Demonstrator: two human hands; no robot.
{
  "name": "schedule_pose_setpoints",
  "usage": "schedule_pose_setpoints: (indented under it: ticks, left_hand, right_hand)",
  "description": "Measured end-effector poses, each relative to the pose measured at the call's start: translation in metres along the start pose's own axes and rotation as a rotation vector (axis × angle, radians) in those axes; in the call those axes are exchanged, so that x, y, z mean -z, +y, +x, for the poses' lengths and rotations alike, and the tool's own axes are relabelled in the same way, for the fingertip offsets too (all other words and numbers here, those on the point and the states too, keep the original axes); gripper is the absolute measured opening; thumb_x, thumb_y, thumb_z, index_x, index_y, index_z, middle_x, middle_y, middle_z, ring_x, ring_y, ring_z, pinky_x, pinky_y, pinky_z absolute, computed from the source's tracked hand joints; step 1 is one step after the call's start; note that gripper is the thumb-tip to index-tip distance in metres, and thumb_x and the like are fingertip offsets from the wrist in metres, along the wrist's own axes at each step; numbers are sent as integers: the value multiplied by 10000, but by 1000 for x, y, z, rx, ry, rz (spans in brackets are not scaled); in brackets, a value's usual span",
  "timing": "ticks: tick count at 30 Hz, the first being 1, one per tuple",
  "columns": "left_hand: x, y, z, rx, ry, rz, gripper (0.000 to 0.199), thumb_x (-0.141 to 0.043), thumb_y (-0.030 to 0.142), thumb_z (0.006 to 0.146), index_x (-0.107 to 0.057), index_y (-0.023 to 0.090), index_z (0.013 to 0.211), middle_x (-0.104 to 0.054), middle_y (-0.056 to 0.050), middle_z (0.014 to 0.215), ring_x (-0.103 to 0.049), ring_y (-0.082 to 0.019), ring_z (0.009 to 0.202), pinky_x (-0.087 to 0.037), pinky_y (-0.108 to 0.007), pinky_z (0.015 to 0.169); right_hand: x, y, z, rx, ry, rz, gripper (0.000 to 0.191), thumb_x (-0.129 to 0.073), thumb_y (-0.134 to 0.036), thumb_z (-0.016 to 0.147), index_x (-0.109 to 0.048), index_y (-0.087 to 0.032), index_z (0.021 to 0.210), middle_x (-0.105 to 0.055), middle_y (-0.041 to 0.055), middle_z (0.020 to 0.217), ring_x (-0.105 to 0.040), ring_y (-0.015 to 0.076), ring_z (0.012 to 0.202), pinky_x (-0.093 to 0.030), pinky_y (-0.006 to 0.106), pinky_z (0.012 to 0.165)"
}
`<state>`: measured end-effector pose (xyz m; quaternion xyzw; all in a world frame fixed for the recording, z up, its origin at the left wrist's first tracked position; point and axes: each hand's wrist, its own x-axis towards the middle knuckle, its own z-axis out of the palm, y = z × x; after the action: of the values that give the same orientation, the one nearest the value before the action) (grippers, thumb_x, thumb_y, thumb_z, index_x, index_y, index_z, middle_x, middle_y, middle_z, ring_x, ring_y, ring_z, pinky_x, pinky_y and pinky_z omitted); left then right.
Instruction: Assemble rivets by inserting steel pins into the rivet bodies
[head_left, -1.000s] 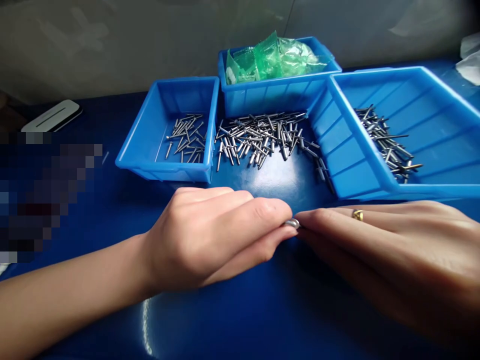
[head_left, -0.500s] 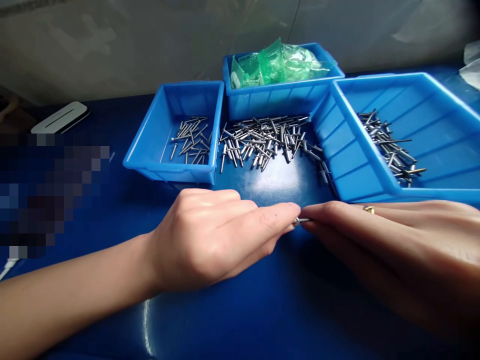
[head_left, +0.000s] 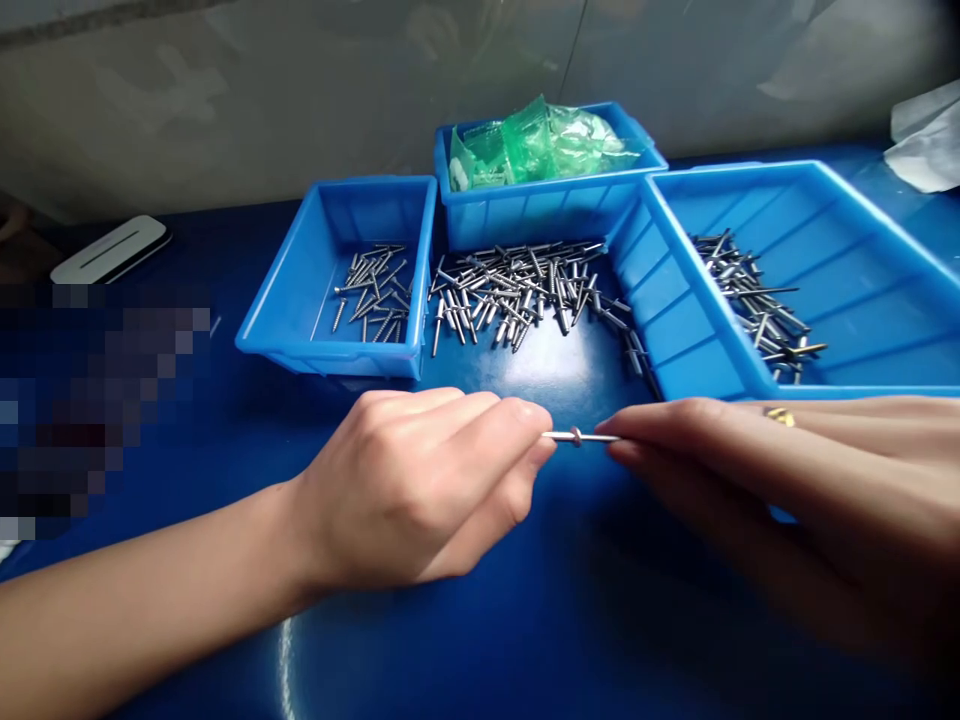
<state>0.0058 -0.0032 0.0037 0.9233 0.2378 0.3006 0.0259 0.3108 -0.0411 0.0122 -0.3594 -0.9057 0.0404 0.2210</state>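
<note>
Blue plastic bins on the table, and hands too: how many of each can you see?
Blue plastic bins: 3, a small one, a back one, a large one
Bare hands: 2, left hand, right hand
Total: 5

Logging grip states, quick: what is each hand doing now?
Left hand: pinched shut on one end of the rivet.
Right hand: pinched shut on its other end.
</note>
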Motion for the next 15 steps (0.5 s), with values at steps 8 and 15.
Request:
schedule_pose_setpoints:
  ticks: [8,15]
  left_hand:
    - [4,3,-6,23,50,-53,208,-664,97,1334,-859,160,1377,-929,5,959,-867,-152,760,-681,-277,746]
    - [2,2,-6,13,21,-2,450,-567,219,1414,-867,176,1081,-884,18,862,-819,-145,678,-635,-296,687]
  right_hand:
    - [-18,-11,-10,-113,-46,17,208,-673,-223,1252,-838,-273,1135,-807,30,837,-776,235,641,-568,309,583]
    - [-42,-28,-22,-147,-26,32,322,-785,-581,1243,-845,-280,1143,-758,44,783,-801,269,710,-615,304,592]
